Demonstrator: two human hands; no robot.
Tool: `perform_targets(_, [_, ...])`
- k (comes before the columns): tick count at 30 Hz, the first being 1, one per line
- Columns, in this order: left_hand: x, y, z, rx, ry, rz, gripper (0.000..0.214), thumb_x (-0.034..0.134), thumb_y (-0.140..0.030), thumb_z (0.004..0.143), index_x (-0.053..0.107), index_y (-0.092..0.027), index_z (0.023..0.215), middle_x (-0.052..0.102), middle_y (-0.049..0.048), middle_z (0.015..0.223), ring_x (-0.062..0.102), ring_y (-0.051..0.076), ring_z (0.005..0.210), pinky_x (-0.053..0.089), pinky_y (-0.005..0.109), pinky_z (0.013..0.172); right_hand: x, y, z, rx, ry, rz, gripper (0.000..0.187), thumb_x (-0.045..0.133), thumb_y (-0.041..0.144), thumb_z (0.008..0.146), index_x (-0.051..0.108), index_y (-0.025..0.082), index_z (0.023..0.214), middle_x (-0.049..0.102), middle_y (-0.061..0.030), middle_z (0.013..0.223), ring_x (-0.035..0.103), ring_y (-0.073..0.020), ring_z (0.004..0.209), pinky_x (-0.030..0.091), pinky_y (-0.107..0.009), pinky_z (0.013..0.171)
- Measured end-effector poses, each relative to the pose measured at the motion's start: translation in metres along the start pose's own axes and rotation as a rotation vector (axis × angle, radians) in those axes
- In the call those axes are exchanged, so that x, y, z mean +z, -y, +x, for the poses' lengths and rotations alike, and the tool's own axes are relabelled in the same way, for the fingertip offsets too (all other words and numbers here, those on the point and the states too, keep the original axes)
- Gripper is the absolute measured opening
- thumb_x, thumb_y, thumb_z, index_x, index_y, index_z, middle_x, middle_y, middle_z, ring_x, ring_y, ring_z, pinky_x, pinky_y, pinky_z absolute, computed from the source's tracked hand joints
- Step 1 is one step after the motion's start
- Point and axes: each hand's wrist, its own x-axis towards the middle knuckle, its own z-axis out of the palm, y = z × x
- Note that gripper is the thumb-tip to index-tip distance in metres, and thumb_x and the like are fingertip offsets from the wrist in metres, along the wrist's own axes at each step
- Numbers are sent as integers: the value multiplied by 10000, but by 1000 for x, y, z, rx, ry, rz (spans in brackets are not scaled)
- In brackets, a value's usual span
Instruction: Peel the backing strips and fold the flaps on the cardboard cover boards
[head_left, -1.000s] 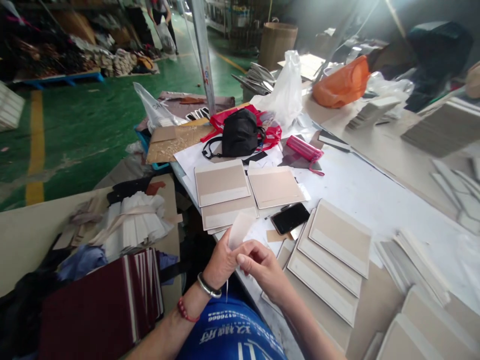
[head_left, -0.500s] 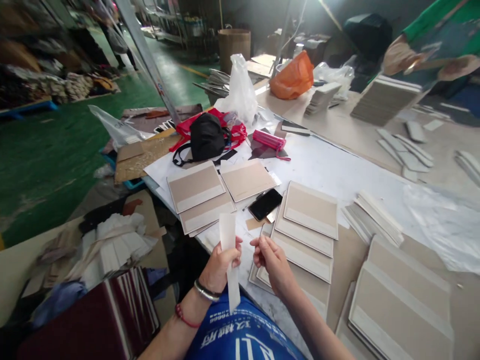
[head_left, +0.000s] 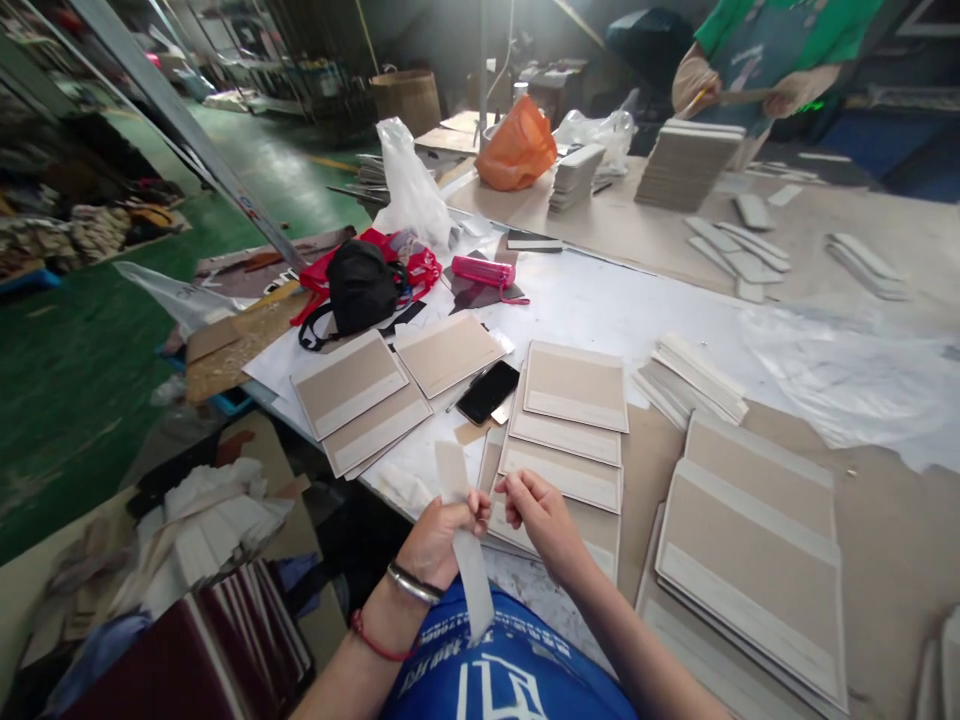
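My left hand (head_left: 435,540) is closed around a thin whitish strip (head_left: 474,580), which sticks up above the thumb and hangs down over the blue apron (head_left: 502,670). Just to its right, my right hand (head_left: 544,520) has its fingertips pinched together; whether anything is between them is hidden. Behind that hand lies an overlapping stack of beige panels with pale bands (head_left: 576,385). A black phone (head_left: 487,392) rests left of this stack. More beige panels (head_left: 351,385) lie at the table's left edge.
Larger panels (head_left: 750,560) are stacked at the right, below a bundle of pale strips (head_left: 697,375). A black bag (head_left: 365,285) and a pink pouch (head_left: 484,270) sit farther back. Across the table stands a co-worker in green (head_left: 787,40). Maroon panels (head_left: 202,640) fill the lower left.
The view has swung right, so the table things appear farther left. The strip stays in my left hand and tilts more. My hands look slightly closer together.
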Motion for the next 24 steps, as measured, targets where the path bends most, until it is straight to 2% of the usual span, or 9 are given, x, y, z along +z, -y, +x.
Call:
perform_targets(4, [13, 10, -4, 11, -4, -19, 114, 623, -58, 496, 536, -129, 517, 558, 20, 674, 477, 91, 631, 350, 187, 541, -13, -6, -9, -2, -19, 39, 397, 413, 532, 827, 571, 173, 766, 462, 32, 526, 425, -112, 502, 339, -238, 503])
perform_targets(6, [19, 16, -6, 14, -3, 4, 101, 666, -125, 554, 587, -124, 618, 574, 26, 701, 484, 94, 634, 354, 192, 539, -19, -8, -13, -3, -34, 57, 397, 425, 536, 819, 572, 174, 748, 462, 32, 521, 422, -110, 497, 337, -236, 497])
perform_targets(10, [27, 27, -9, 58, -9, 109, 233, 708, -275, 640, 617, -122, 790, 581, 21, 701, 478, 91, 615, 348, 200, 531, -29, -9, -19, -17, -46, 76, 393, 438, 532, 813, 573, 170, 743, 466, 31, 515, 424, -110, 494, 344, -235, 497])
perform_targets(17, [25, 43, -7, 148, -129, 240, 323, 699, -410, 650, 630, -99, 701, 576, 25, 636, 469, 91, 583, 333, 213, 528, -34, -8, -18, -26, -24, 58, 359, 450, 496, 810, 581, 169, 737, 460, 32, 527, 428, -110, 508, 344, -234, 500])
perform_targets(20, [20, 43, -1, 132, -119, 254, 329, 673, -434, 675, 635, -107, 686, 574, 18, 608, 457, 83, 544, 327, 220, 524, -30, -7, -10, -27, -25, 63, 337, 469, 475, 805, 595, 170, 736, 460, 31, 534, 433, -111, 524, 348, -232, 503])
perform_targets(24, [14, 32, 10, 79, -67, 233, 309, 709, -406, 646, 658, -105, 691, 606, 38, 634, 475, 89, 539, 345, 228, 530, -21, -3, 3, -41, -21, 123, 297, 516, 461, 786, 564, 180, 701, 490, 36, 541, 458, -104, 505, 362, -231, 492])
